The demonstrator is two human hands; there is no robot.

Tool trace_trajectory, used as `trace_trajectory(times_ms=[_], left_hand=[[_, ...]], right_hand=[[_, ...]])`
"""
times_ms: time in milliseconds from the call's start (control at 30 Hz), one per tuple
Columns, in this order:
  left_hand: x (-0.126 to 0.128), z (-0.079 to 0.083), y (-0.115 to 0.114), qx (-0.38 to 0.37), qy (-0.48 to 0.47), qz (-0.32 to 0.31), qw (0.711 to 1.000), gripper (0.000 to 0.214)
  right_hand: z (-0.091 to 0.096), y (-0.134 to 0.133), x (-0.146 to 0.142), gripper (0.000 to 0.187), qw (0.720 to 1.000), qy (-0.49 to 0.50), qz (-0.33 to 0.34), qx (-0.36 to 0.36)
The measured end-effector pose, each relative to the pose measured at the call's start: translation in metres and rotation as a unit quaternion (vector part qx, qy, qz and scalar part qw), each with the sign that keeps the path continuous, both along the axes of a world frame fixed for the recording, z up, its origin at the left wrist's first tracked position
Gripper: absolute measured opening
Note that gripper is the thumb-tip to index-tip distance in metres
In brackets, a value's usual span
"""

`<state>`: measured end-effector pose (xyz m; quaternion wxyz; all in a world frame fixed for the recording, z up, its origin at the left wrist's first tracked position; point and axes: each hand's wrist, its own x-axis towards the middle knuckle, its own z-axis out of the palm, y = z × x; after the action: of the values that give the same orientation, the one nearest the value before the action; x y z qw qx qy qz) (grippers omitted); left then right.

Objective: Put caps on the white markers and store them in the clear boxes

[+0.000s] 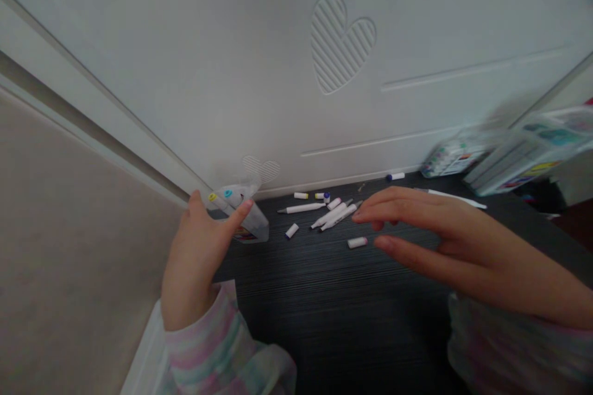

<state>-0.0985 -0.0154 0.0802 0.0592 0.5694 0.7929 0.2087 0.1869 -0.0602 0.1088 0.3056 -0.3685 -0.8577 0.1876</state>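
Observation:
My left hand [197,247] is wrapped round a clear plastic marker case [258,223] at the left, thumb along its top edge. Markers with yellow and blue ends [231,196] stick up inside it. My right hand [440,228] hovers over the dark surface, fingers stretched out and thumb apart, with nothing visible between them. Close to its fingertips lie white uncapped markers [331,216] and a loose white cap with a pink end [357,242]. Another uncapped marker [301,208] rests further left. A dark-blue-ended cap [291,231] lies near the case.
More caps [301,195] lie along the foot of a white panel [278,74] with heart shapes. At the right stand a bag of markers [454,157] and a clear-wrapped box [523,154]. A slim white stick-like item [458,199] lies behind my right hand. A wall [69,247] borders the left.

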Motion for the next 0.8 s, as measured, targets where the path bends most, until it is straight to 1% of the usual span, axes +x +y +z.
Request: trace_trajectory(times_ms=[67, 100, 167, 200, 267, 367, 433, 533, 633, 700, 800], left_hand=[[0.005, 0.005, 0.0, -0.023, 0.007, 0.027, 0.999, 0.094], [0.007, 0.007, -0.001, -0.021, 0.013, 0.03, 0.999, 0.093], [0.009, 0.011, -0.003, 0.016, 0.034, 0.018, 0.999, 0.088], [0.011, 0.012, -0.004, 0.044, 0.05, 0.011, 0.998, 0.085], [0.013, 0.014, -0.008, 0.126, 0.085, -0.005, 0.988, 0.076], [0.022, 0.019, -0.015, 0.26, 0.096, -0.034, 0.96, 0.058], [0.033, 0.02, -0.019, 0.294, 0.073, -0.073, 0.95, 0.047], [0.054, 0.015, -0.016, 0.266, 0.049, -0.169, 0.948, 0.036], [0.07, -0.002, -0.002, 0.209, 0.042, -0.266, 0.94, 0.031], [0.076, -0.017, 0.01, 0.165, 0.041, -0.308, 0.936, 0.027], [0.08, -0.036, 0.023, 0.112, 0.055, -0.337, 0.933, 0.026]], right_hand=[[0.0, 0.0, 0.0, 0.019, 1.0, 0.0, -0.001, -0.003], [0.0, 0.0, 0.0, 0.019, 1.0, 0.001, -0.002, -0.003], [0.0, 0.001, 0.0, 0.019, 1.0, 0.005, -0.001, -0.003], [0.001, 0.001, 0.0, 0.019, 1.0, 0.006, 0.0, -0.004], [0.001, 0.001, 0.001, 0.019, 1.0, 0.008, -0.003, -0.008], [0.001, 0.001, 0.002, 0.019, 1.0, 0.006, -0.01, -0.016], [0.001, 0.001, 0.003, 0.02, 1.0, 0.013, -0.011, -0.006], [0.001, 0.001, 0.005, 0.02, 0.999, 0.033, -0.026, 0.013], [0.003, 0.002, 0.008, 0.023, 0.997, 0.054, -0.033, 0.031], [0.006, 0.002, 0.01, 0.026, 0.996, 0.072, -0.04, 0.038], [0.006, 0.002, 0.011, 0.026, 0.992, 0.1, -0.073, 0.033]])
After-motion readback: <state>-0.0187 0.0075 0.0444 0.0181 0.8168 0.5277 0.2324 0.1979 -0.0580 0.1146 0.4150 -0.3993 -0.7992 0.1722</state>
